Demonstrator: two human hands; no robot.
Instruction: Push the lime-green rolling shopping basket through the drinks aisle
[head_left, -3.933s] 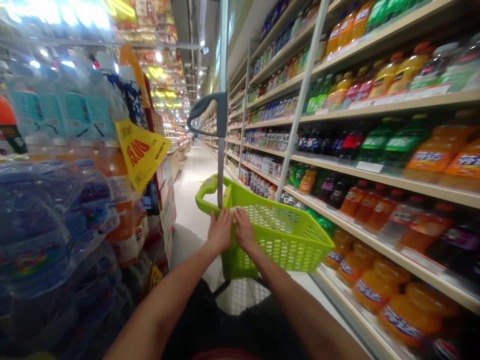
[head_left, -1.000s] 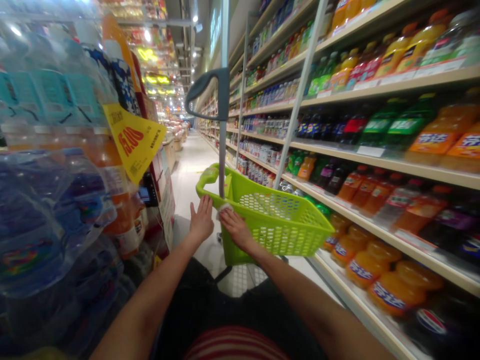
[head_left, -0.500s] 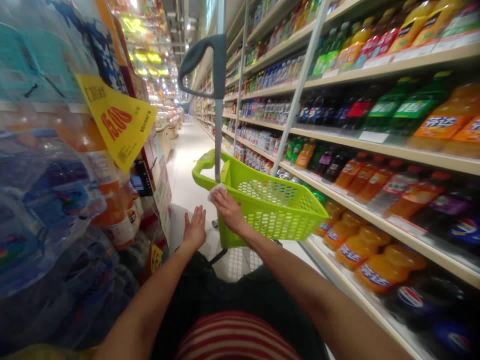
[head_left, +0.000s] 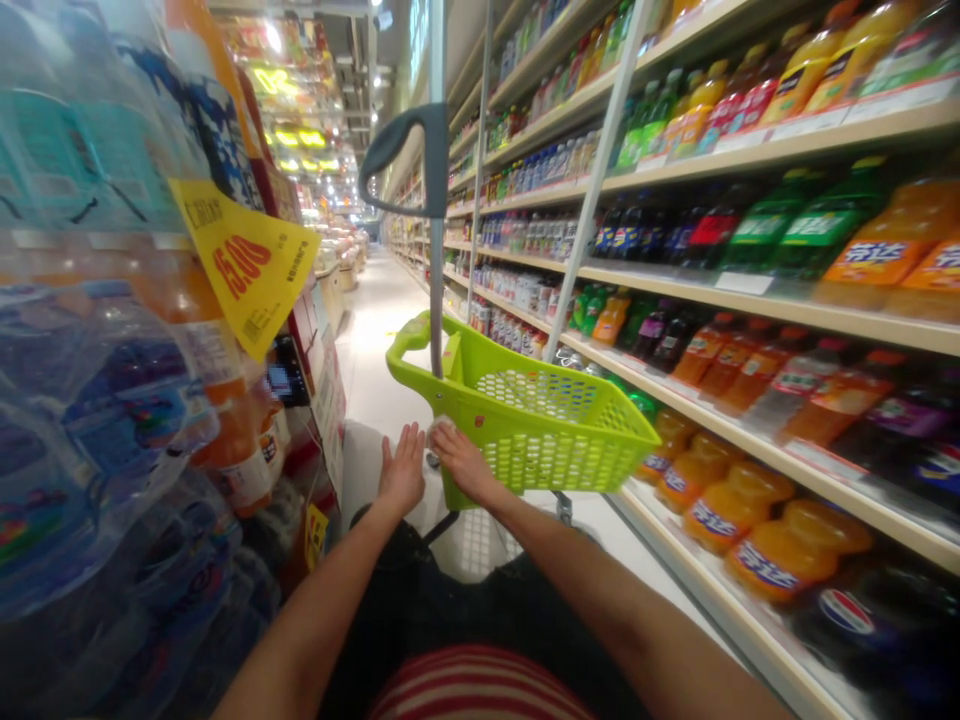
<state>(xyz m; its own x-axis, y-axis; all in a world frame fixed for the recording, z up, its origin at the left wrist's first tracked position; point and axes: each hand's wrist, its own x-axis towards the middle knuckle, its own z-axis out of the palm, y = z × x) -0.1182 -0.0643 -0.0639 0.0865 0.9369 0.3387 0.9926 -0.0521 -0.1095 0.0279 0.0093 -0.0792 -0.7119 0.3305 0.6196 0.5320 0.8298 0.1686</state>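
A lime-green plastic shopping basket (head_left: 555, 455) with perforated sides stands before me, a dark grey pull handle (head_left: 433, 160) on a metal pole rising from its near left end. My right hand (head_left: 461, 465) presses a crumpled white wipe (head_left: 433, 432), mostly covered by the fingers, to the basket's near end wall. Just to the left, my left hand (head_left: 405, 470) is raised with fingers extended, empty and apart from the basket.
Tall shelves (head_left: 757, 285) of soft drink bottles line the right side. Stacked bottle packs (head_left: 112, 400) stand close on the left, with a yellow price sign (head_left: 247, 270) jutting out. A pale aisle floor (head_left: 382, 290) runs ahead between them.
My right hand has moved the wipe down the basket's end wall, from just under the rim to lower. My left hand has shifted slightly right, nearer to it. The view has tilted slightly up.
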